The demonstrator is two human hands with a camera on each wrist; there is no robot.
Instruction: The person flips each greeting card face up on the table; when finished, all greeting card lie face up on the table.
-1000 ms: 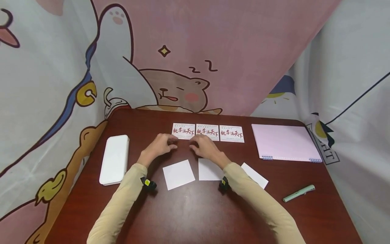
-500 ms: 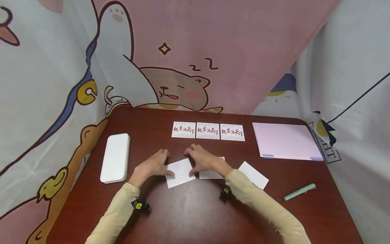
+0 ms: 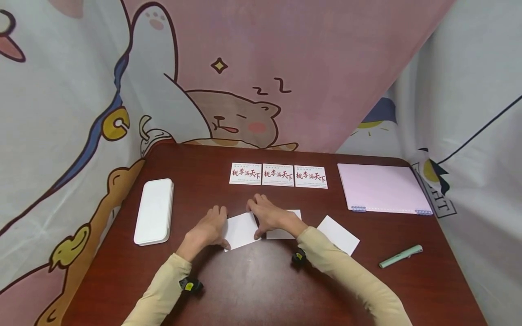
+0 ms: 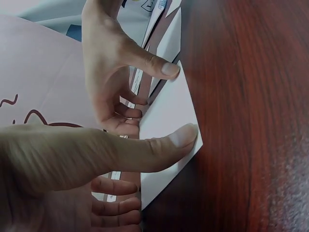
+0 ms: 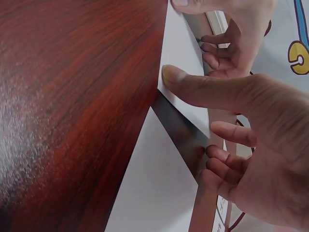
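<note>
A blank white card [image 3: 242, 232] lies flat and slightly turned on the dark red table [image 3: 253, 290]. My left hand [image 3: 208, 228] is at its left side, the thumb resting on the card close to the near corner and the fingers by the far edge. At the right side my right hand [image 3: 269, 214] touches it with the thumb near the near right corner, fingers loosely bent toward the far corner. A second white card [image 3: 283, 233] is partly hidden under the right hand. Another white card [image 3: 338, 235] lies tilted beside the right forearm.
Along the back lie a left printed card [image 3: 245, 174], a middle printed card [image 3: 278, 174] and a right printed card [image 3: 311, 176] in a row. A white case [image 3: 153, 211] is at the left. A pink pad [image 3: 383, 188] and green pen [image 3: 401, 256] are at the right.
Both hands have come back from the printed cards toward me, down to the left blank card. In the last half second the left thumb has shifted toward the card's near left corner.
</note>
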